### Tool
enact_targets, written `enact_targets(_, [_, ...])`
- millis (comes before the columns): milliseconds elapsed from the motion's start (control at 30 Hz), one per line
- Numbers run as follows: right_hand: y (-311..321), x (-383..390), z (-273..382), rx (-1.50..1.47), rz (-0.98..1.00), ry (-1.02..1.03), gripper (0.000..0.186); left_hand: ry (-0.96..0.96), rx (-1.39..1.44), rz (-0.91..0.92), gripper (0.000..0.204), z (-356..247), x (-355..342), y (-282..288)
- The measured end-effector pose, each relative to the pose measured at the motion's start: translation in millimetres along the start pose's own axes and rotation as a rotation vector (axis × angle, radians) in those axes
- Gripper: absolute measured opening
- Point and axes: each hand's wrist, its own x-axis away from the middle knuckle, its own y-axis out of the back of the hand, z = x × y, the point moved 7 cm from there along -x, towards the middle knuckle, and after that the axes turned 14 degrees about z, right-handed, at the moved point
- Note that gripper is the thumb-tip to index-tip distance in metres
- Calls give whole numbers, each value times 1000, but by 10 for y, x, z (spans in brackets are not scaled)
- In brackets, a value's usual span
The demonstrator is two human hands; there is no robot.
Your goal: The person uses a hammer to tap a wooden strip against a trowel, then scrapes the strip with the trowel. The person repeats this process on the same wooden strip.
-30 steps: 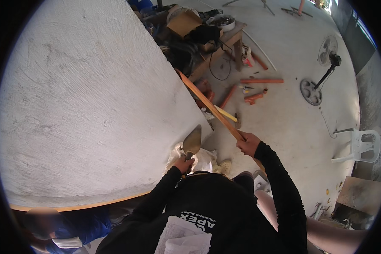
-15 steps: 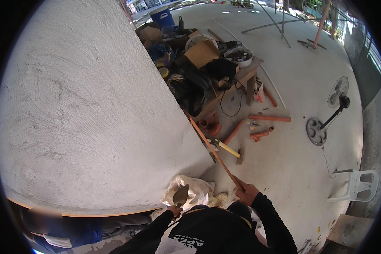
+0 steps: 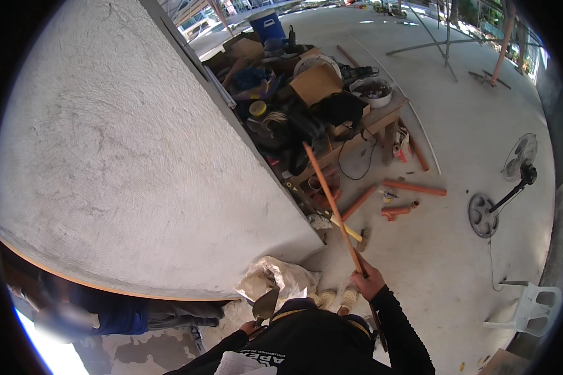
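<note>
My left hand (image 3: 250, 327) grips the handle of a pointed metal trowel (image 3: 266, 304), held low near my chest with the blade pointing up. My right hand (image 3: 369, 282) is closed around a long thin wooden stick (image 3: 331, 203) that slants up and away toward a cluttered table. A big rough grey plastered wall (image 3: 131, 156) fills the left side of the view. A crumpled white sack (image 3: 275, 278) lies at the foot of the wall, just beyond the trowel.
A wooden table (image 3: 381, 115) piled with boxes, cables and a white bowl stands ahead. Orange pipe pieces (image 3: 413, 187) and a yellow-handled tool (image 3: 345, 228) lie on the concrete floor. A standing fan (image 3: 503, 187) and a white plastic chair (image 3: 525, 306) are at right. Another person (image 3: 106, 312) crouches lower left.
The view has pulled back from the wall. Both my hands have dropped lower in view; the trowel came off the wall edge and the stick now points more upright toward the table.
</note>
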Motion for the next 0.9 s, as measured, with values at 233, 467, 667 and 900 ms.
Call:
enact_targets(233, [-233,-155,-97,225,81,31,71,46,133,-9,51,-301,540,29])
enact_targets(467, [139,-80,-21,58,118,49,71,55,90,-52,48,-633,747,83])
enact_targets(667, [-210,-136,74,271,166,136,72,58,254,-25,43,-933,877,-1])
enact_targets(900, [87,-123,-203,-163,-68,-109,71,70,200,5,43,-1033,976,-50])
